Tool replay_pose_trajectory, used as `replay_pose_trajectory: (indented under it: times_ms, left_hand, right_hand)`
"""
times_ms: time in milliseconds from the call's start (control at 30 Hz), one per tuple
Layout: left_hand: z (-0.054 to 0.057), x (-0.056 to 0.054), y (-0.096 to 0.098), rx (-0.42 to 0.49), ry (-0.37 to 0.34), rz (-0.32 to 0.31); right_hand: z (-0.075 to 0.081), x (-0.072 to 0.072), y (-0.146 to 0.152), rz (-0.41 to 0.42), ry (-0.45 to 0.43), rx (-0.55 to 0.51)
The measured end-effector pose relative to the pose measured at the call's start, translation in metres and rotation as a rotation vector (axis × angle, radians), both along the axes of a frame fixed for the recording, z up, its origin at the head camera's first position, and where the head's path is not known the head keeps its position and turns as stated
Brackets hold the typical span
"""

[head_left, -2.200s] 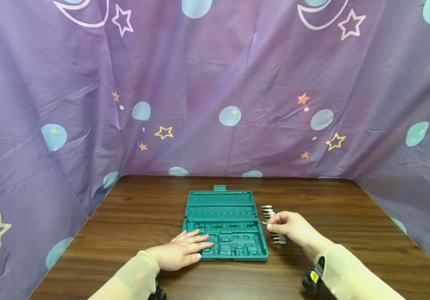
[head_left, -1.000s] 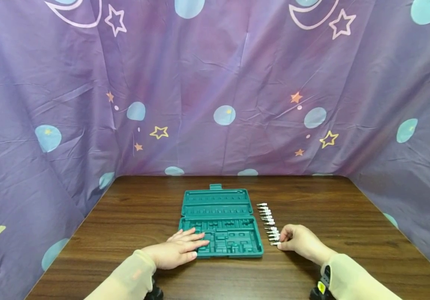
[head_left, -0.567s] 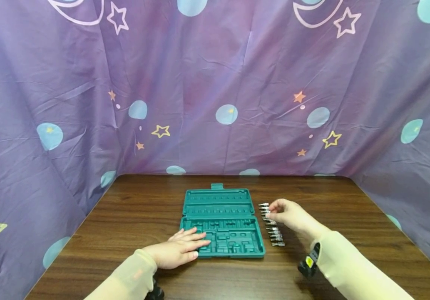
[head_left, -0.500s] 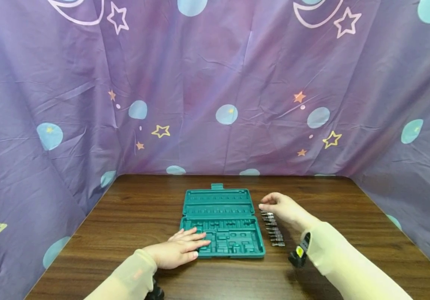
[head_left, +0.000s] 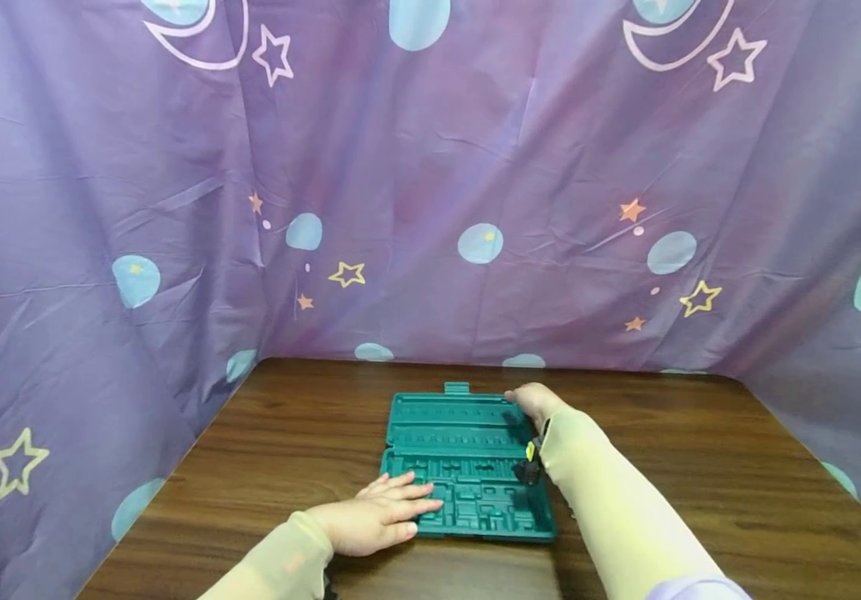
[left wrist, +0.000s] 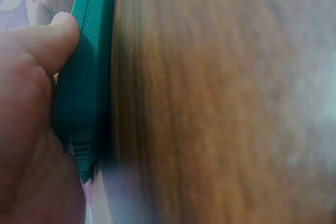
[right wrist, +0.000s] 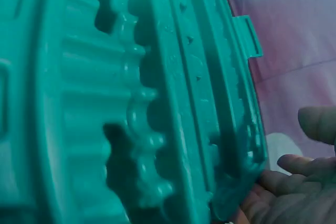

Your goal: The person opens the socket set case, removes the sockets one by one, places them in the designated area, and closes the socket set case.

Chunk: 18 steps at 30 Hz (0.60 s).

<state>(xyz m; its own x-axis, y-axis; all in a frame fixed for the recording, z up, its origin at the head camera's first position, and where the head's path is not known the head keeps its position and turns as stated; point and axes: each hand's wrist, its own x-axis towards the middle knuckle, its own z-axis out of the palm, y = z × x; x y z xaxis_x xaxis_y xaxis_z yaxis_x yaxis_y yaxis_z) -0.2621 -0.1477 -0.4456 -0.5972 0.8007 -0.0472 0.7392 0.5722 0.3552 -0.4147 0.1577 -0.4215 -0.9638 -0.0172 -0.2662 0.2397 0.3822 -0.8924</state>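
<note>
A green plastic tool case (head_left: 475, 533) lies opened out on the table, its moulded slots bare and its lid (head_left: 438, 413) folded back. My left hand (head_left: 370, 518) rests on the near left corner with straight, spread fingers; in the left wrist view its thumb (left wrist: 64, 38) touches the case's front wall (left wrist: 84, 98). At the lid's far right corner is my right hand (head_left: 538, 402). In the right wrist view, that hand's fingers (right wrist: 294, 182) touch the lid's corner from outside while the thumb (right wrist: 317, 123) stands apart. My right forearm hides most of the row of small metal bits.
A brown wooden table (head_left: 310, 425) carries the case. Behind it hangs a purple curtain (head_left: 415, 317) with stars and moons. A wrist camera (head_left: 528, 471) on my right arm hangs over the case's right side.
My right hand laid a bit down at the row's near end, went up along the row and reached the lid's far right corner. My left hand stays on the case.
</note>
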Motion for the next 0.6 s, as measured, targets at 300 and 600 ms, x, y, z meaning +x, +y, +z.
replay_pose_trajectory:
  times_ms: [300,600]
  left_hand:
    - [0.000,-0.002,-0.001,-0.018,-0.001,-0.001]
    - [0.003,-0.016,0.001,-0.041,-0.019,0.008]
  right_hand:
    - [0.007,0.003,0.002,-0.053,-0.090,-0.240]
    - [0.032,0.013,0.017,0.014,0.258,-0.094]
